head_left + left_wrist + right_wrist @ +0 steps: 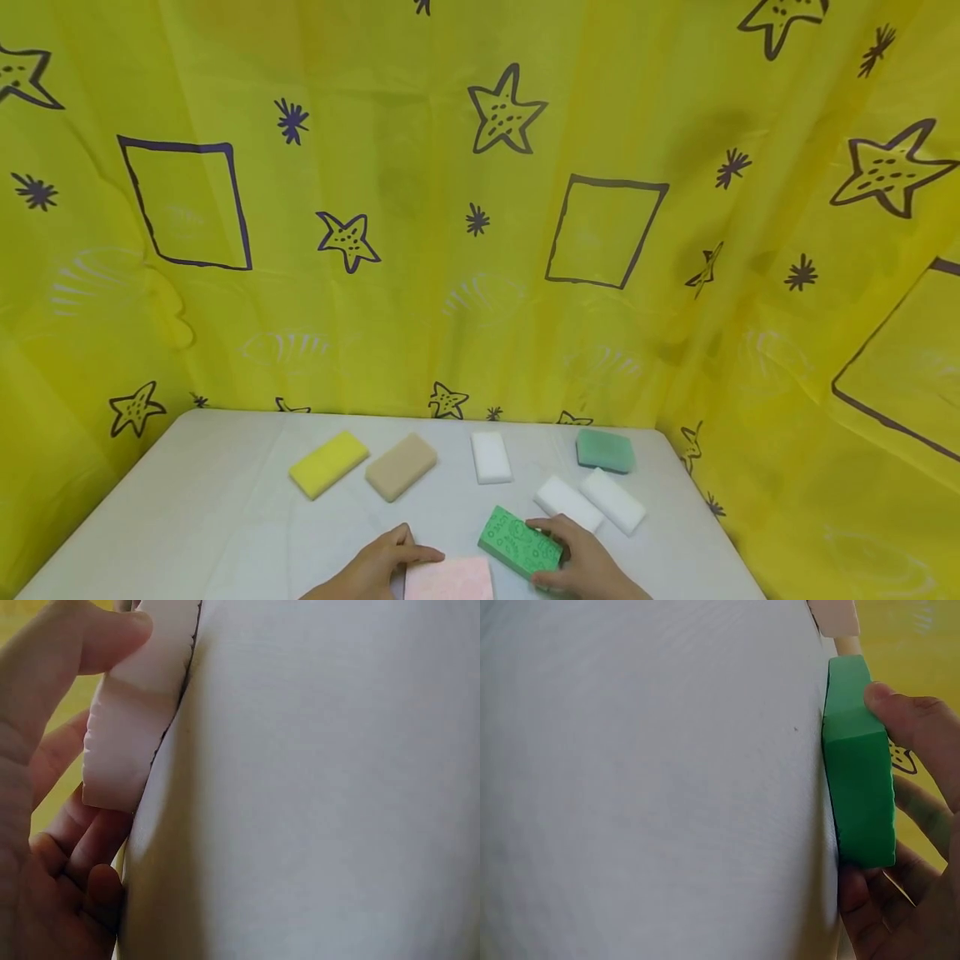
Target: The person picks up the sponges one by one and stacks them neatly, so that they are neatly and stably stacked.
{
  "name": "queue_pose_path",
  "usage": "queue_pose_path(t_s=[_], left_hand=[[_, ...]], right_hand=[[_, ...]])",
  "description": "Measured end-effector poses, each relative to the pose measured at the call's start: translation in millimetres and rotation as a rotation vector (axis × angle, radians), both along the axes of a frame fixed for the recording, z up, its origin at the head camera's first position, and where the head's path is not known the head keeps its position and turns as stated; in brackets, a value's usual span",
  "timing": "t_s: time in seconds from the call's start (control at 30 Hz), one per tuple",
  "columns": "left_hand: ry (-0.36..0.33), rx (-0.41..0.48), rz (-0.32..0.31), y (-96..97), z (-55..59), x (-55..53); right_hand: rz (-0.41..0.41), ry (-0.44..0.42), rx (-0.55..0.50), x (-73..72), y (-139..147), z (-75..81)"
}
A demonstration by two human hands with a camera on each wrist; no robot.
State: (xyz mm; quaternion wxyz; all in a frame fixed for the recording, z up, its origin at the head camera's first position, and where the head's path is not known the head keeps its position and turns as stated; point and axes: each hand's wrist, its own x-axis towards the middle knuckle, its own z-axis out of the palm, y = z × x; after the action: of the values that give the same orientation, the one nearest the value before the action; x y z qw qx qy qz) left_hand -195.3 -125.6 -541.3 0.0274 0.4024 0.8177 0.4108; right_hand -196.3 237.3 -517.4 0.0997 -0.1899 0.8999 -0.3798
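My left hand (377, 568) holds a pale pink sponge (452, 580) by its left side at the table's near edge. In the left wrist view the thumb lies on one face of the sponge (124, 742) and the fingers curl at its end. With thumb and fingers, my right hand (583, 557) grips a bright green sponge (513, 537) printed with darker drawings. That green sponge sits at an angle just right of the pink one. The right wrist view shows its plain side (861, 799) lying along the white tabletop.
Farther back on the white table (247, 508) lie a yellow sponge (330, 463), a tan sponge (402, 467) and a white block (491, 457). Two more white blocks (612, 500) lie beside the right hand, with a green scouring sponge (604, 450) behind. Yellow curtains (420, 167) surround the table.
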Motion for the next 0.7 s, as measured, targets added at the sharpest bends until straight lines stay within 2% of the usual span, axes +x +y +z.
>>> queue_pose_path(t_s=[0.33, 0.7], left_hand=[[0.008, 0.034, -0.030, -0.5, -4.4, -3.9], [-0.020, 0.109, -0.075, -0.4, -7.0, -5.0]], right_hand=[[-0.029, -0.028, 0.011, 0.9, -3.0, 2.5], [-0.051, -0.048, 0.021, -0.3, -6.9, 3.4]])
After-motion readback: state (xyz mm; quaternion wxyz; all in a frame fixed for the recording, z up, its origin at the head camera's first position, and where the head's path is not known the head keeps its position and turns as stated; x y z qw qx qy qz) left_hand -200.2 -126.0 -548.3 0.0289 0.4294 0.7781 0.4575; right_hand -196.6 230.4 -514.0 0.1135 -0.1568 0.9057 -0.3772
